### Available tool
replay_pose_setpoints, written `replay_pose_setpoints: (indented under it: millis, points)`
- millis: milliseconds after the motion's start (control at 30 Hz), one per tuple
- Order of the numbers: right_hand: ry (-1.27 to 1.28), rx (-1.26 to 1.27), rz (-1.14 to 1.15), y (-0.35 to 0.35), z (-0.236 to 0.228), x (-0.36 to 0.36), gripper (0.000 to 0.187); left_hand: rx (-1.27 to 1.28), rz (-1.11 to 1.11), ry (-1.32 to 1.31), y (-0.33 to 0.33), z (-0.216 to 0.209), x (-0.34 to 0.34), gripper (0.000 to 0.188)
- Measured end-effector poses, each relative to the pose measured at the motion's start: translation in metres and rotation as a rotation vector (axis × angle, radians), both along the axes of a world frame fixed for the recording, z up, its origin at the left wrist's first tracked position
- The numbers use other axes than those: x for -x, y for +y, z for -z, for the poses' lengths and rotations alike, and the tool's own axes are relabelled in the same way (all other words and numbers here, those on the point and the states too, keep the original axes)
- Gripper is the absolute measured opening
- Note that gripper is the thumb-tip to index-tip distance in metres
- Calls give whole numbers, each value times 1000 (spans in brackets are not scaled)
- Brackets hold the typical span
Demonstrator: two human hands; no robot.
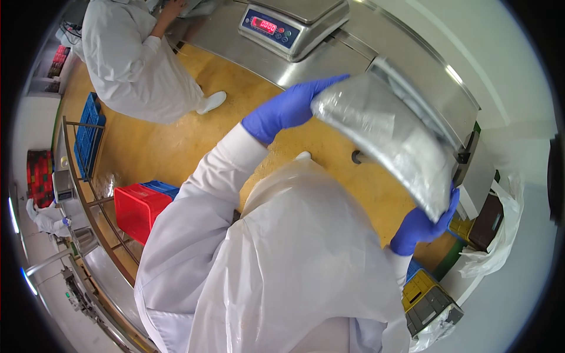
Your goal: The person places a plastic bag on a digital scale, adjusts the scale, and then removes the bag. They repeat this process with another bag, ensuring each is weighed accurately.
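Observation:
Between my two blue-gloved hands is a filled clear plastic bag [385, 126] with pale, whitish contents, held tilted above the edge of the steel table. My left hand [288, 110] grips its upper left end, with the thumb side along the top corner. At the lower right end, my right hand [425, 226] holds the bag from below and the outer side. Some fingers of both hands are hidden behind the bag. Just behind the bag, a grey metal tray or frame edge [406, 94] shows on the table.
A digital scale [273, 29] with a lit red display stands on the steel table [424, 53]. A co-worker in a white coat [126, 65] works at the upper left. Red crate [136, 210], blue crates [89, 135] and yellow and grey crates [424, 300] stand around, beside a metal rail [97, 203].

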State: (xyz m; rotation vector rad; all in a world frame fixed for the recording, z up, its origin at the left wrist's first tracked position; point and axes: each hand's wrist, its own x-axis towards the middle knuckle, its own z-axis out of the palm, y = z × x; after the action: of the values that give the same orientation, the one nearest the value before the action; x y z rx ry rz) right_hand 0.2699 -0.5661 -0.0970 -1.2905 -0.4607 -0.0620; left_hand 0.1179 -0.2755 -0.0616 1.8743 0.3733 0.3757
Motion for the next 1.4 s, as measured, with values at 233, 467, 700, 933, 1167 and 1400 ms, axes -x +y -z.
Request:
replay_pose_setpoints:
  millis: [233, 467, 700, 933, 1167, 1400]
  points:
    - [1042, -51, -481, -23, 2, 0, 49, 1367, -430, 431, -13, -2, 0, 56]
    - [951, -53, -325, -37, 44, 11, 54, 1022, -146, 295, -31, 55, 25, 56]
    - [379, -42, -402, -12, -5, -54, 64, 1084, 33, -119, 6, 57, -33, 63]
    - [234, 151, -291, 1, 27, -129, 58, 993, 30, -201, 30, 37, -132, 61]
    - [151, 90, -402, -4, 53, -134, 56, 977, -66, -164, 58, 78, -148, 53]
    - [160, 332, -145, -15, 69, -116, 55, 314, -630, -381, -31, 37, -67, 50]
